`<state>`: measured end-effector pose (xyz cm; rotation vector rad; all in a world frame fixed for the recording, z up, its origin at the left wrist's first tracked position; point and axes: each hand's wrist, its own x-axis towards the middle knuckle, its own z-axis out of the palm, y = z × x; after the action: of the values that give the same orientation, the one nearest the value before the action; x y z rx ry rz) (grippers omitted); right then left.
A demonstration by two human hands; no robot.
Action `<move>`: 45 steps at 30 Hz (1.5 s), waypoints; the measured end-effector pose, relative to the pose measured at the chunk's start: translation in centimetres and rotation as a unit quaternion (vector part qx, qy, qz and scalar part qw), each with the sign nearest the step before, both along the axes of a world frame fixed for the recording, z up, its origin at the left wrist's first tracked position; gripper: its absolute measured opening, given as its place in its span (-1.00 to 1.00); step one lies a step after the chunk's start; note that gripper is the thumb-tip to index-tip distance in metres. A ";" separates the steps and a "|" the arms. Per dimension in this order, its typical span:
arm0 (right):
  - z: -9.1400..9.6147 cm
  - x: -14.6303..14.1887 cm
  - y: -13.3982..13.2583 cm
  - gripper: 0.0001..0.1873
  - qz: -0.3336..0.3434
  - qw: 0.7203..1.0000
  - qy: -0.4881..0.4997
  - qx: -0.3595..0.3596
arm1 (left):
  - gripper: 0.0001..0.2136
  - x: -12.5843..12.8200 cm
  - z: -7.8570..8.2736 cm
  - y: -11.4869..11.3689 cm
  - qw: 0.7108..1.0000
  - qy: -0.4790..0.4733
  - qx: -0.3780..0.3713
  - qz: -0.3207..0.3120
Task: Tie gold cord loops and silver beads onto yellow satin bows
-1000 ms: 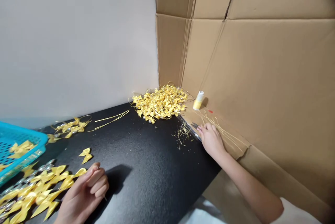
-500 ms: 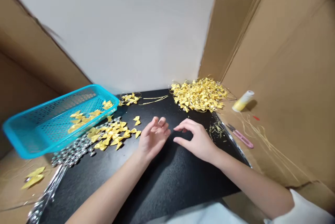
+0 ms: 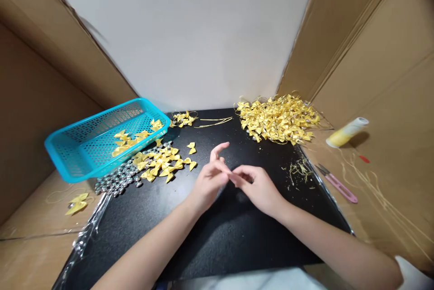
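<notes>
Black matte surface (image 3: 210,235) carries the work, with cardboard walls on both sides. Left hand (image 3: 208,179) and right hand (image 3: 259,186) meet above its centre, fingertips touching. The thumb and middle fingers of the left hand are pinched together, while its index finger (image 3: 219,147) points upward. The right-hand fingers are curled and pinched against the left fingertips. Whatever is gripped between them is too small to identify.

Nearest to the hands, just left of them, lies a scatter of small yellow ribbon bows (image 3: 162,163), flat on the surface, each with 2 pointed tails. Beside them sits a cluster of small silver bells (image 3: 118,179). A turquoise perforated plastic basket (image 3: 84,149) rests tilted behind these and holds several more bows. A large heap of finished yellow bows with gold cord (image 3: 280,118) lies at the far right corner. Pink thread snips (image 3: 337,183) and a yellow thread spool (image 3: 346,131) lie on the cardboard to the right.
</notes>
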<state>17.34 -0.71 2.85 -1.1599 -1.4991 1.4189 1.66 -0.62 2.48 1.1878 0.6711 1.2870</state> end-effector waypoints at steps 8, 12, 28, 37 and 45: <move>-2.6 0.4 -0.7 -0.76 0.143 0.797 0.365 -0.459 | -0.86 -1.0 0.8 -1.9 0.787 0.450 0.410 -0.105; -3.2 0.6 -0.9 -0.75 0.129 0.801 0.378 -0.447 | -0.84 -1.3 0.3 -1.9 0.752 0.487 0.429 -0.111; -3.3 1.0 -0.5 -0.71 0.045 0.801 0.392 -0.451 | -0.86 -1.9 -3.3 -2.5 0.791 0.427 0.435 0.058; -3.3 0.8 -0.8 -0.77 0.062 0.798 0.383 -0.460 | -0.87 -2.1 -3.0 -2.6 0.843 0.411 0.346 0.031; -3.4 1.1 -1.6 -0.76 0.146 0.731 0.399 -0.533 | -0.87 -2.6 1.7 -0.2 0.896 0.397 0.164 0.111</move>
<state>18.47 -2.27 -0.51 -0.6360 -0.1361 2.6878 -0.90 -0.83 4.21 1.9990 1.2376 1.0951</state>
